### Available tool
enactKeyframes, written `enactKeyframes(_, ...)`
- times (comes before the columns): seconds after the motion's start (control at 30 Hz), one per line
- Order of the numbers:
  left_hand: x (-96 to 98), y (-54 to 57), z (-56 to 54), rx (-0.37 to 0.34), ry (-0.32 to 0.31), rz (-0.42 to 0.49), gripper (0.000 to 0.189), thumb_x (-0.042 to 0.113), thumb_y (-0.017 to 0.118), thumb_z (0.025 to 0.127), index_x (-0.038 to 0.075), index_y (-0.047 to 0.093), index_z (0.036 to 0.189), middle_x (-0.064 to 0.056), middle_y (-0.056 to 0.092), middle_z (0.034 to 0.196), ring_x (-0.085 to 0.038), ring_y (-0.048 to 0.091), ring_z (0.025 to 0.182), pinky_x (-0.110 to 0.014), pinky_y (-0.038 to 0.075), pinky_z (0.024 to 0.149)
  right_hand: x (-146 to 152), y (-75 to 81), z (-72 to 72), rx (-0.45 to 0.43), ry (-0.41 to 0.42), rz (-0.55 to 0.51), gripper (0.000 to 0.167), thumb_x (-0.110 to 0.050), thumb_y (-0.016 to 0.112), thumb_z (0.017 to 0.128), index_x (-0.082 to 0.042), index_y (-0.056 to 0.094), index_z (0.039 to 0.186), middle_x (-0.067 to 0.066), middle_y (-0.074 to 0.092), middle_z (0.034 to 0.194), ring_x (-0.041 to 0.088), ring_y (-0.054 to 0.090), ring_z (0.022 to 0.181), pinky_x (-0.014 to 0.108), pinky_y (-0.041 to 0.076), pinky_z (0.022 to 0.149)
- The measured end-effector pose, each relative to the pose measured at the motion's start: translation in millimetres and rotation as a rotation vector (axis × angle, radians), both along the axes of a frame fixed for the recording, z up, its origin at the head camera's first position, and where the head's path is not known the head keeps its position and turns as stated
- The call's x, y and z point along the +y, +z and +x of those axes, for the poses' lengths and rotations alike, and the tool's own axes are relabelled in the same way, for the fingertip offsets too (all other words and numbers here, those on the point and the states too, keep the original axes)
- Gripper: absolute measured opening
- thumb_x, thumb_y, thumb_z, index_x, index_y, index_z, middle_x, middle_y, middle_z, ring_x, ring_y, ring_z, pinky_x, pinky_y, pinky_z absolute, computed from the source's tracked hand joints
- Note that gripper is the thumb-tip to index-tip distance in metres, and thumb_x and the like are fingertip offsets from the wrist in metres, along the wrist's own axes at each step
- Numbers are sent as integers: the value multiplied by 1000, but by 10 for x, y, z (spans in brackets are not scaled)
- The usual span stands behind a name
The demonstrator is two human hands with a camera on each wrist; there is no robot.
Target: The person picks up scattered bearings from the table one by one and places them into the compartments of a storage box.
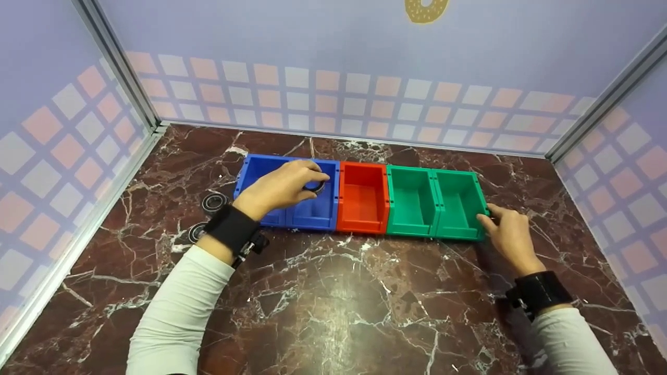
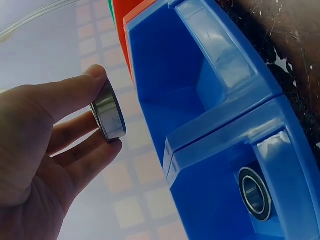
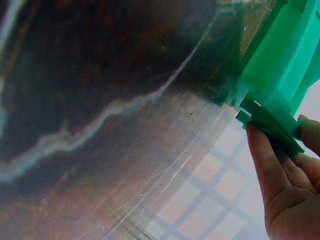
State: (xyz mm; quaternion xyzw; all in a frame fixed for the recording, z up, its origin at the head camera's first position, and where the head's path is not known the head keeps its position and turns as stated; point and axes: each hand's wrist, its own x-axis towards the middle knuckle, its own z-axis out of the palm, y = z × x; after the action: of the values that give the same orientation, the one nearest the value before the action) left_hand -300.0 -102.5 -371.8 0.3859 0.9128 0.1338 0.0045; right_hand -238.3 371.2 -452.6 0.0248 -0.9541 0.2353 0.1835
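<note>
Pinching a bearing (image 2: 109, 112) by its rim between the thumb and fingertips of the left hand (image 1: 281, 185), spacing the curled digits only as far as the ring requires. Holding it above the inner blue bin (image 1: 318, 208), apart from the bin walls, and presenting its bright outer band almost edge-on in the left wrist view. Suggesting, by the metallic sheen, a stiff piece, probably weighing much for its size, resisting any squeeze and perhaps slipping on its smooth band. Favouring, on that reading, a hold across opposite sides of the outer rim, leaving the dark side faces untouched.

Adjoining, in the outer blue bin (image 1: 255, 157), showing a second bearing (image 2: 256, 194) near the front lip. Lying on the marbled table (image 1: 365, 312), beyond that bin and beside the left wrist: a third bearing (image 1: 206, 203) and a fourth bearing (image 1: 194, 233), partly hiding the latter behind the wristband (image 1: 232, 229).

Continuing the row rightward with a red bin (image 1: 363, 174), an inner green bin (image 1: 409, 177) and an end green bin (image 1: 456, 179). Pinching the outer front edge of the last between the thumb and fingers of the right hand (image 1: 510, 237), parting them only by the plastic. Enclosing the table behind and at both sides: patterned panels (image 1: 365, 31).
</note>
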Motion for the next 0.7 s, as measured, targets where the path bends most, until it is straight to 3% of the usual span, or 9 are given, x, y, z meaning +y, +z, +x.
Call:
enactKeyframes(0.4,5,-87,-96,-29,29,12,46,16,72,90,9,62,135,-12,62,129,-30,57,122,-44,46,109,-10,1,10,-13,11,-1,39,-11,67,93,12,61,125,34,68,105,49,69,88,61,57,73)
enactKeyframes(0.7,25,-181,-143,-57,41,4,48,13,72,89,8,61,135,-14,62,131,-31,56,124,-45,44,112,-11,13,12,-18,-4,2,40,-12,67,93,13,61,124,35,66,111,51,67,97,64,54,80)
